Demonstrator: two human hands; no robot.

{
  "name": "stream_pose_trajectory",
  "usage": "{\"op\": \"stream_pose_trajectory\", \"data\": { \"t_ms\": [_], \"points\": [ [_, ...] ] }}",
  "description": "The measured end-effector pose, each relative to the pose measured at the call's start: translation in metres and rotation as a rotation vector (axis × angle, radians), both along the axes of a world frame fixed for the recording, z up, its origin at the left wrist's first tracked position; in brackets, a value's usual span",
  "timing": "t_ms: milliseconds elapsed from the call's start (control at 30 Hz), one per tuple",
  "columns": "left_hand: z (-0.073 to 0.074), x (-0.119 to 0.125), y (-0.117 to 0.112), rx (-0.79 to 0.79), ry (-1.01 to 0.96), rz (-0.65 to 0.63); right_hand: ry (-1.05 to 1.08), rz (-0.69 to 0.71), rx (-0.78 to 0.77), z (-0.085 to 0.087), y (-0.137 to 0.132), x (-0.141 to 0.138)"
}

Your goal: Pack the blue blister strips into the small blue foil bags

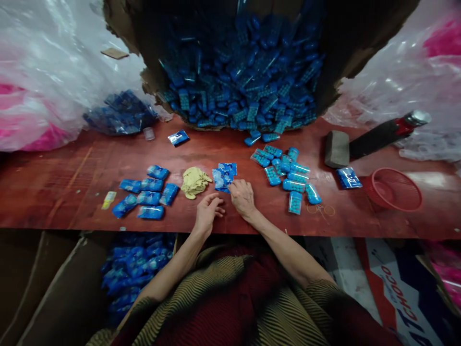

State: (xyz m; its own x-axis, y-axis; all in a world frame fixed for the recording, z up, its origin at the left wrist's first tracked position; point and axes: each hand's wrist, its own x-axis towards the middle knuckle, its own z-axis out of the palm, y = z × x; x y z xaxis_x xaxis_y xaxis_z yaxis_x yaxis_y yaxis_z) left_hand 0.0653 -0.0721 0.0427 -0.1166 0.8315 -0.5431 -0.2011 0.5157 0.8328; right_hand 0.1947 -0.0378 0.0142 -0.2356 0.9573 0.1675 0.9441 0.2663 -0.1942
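Flat blue printed wrappers [224, 175] lie near the middle of the red table. My right hand [243, 198] is at their lower right edge, its fingers closed on a wrapper there. Just left of it, my left hand [209, 211] hovers near the table edge, fingers loosely bent and apart, with nothing visible in it. A crumpled pale yellow cloth or glove [194, 182] lies beyond my left hand. To the right is a loose group of clear containers with blue caps and blue balls [295, 175]. On the left sit several filled blue packets [149, 198].
A torn cardboard box [340, 72] at the back spills blue-capped containers. On the right are a grey block [337, 149], a dark cylinder [382, 137], a blue packet [348, 178] and a red basket [394, 190]. Plastic bags [43, 72] flank the box. Blue packets [135, 269] fill a space below the table.
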Motion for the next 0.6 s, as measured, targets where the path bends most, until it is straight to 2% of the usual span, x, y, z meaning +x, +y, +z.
{"op": "stream_pose_trajectory", "data": {
  "t_ms": [100, 233, 300, 400, 500, 567, 600],
  "points": [
    [0.004, 0.004, 0.004, -0.069, -0.142, 0.041, 0.057, -0.019, 0.049, 0.006, -0.002, 0.002],
    [0.007, 0.009, 0.007, -0.016, -0.228, 0.054, 0.229, -0.013, 0.201, 0.021, -0.021, 0.001],
    [0.007, 0.009, 0.006, 0.002, -0.252, 0.078, 0.37, 0.013, 0.201, 0.026, -0.032, -0.001],
    [0.008, 0.008, 0.004, 0.036, -0.308, 0.091, 0.754, -0.084, 0.047, 0.028, -0.037, -0.005],
    [0.007, 0.007, 0.004, 0.071, -0.335, 0.074, 1.17, -0.219, -0.276, 0.025, -0.03, -0.006],
    [0.006, 0.009, 0.003, 0.11, -0.255, 0.088, 1.324, -0.244, -0.435, 0.023, -0.026, -0.005],
    [0.006, 0.01, 0.002, 0.136, -0.184, 0.098, 1.355, -0.25, -0.468, 0.023, -0.026, -0.004]
  ]
}}
